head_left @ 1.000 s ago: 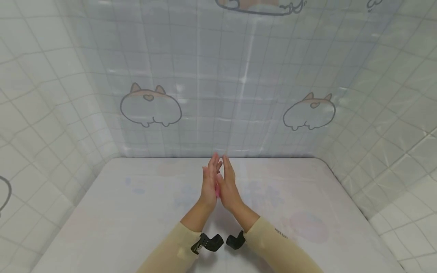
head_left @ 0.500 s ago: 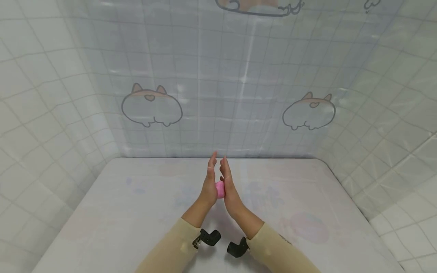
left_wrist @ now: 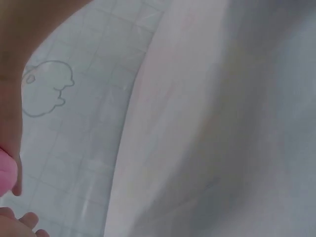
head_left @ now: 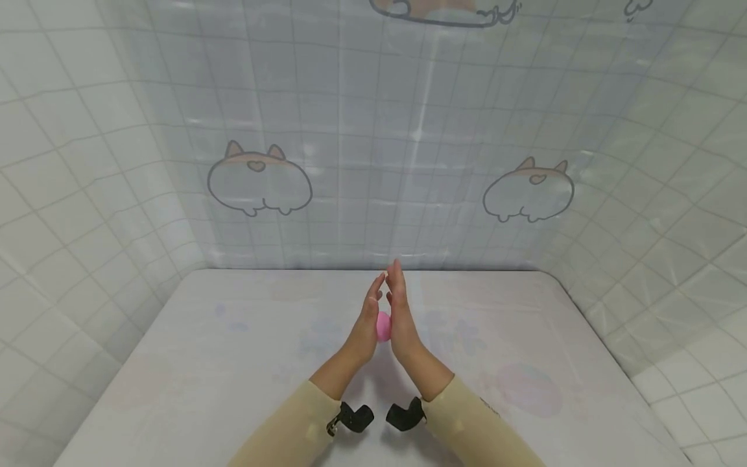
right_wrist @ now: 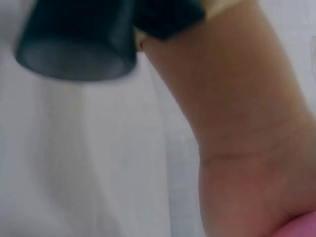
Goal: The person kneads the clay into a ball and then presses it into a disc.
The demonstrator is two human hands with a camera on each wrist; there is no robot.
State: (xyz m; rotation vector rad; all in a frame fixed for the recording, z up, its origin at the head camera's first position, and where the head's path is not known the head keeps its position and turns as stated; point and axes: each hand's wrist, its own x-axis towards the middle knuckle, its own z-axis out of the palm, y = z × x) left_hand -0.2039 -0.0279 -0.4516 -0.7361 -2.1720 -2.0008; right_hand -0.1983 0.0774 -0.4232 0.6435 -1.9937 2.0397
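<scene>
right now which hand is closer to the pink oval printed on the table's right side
Right. The right hand is left of the oval; the left hand is farther left, beyond the pink lump.

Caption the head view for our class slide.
A pink lump held between left hand and right hand above a pale table.

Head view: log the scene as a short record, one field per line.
Pink piece: rounded, between the two palms
Left grip: fingers mostly straight, palm against the piece
Right grip: the same, from the opposite side
Surface: pale table, faint printed patterns
Backdrop: grid-patterned sheet, cartoon animals
Sleeves: beige, black device at each cuff
</scene>
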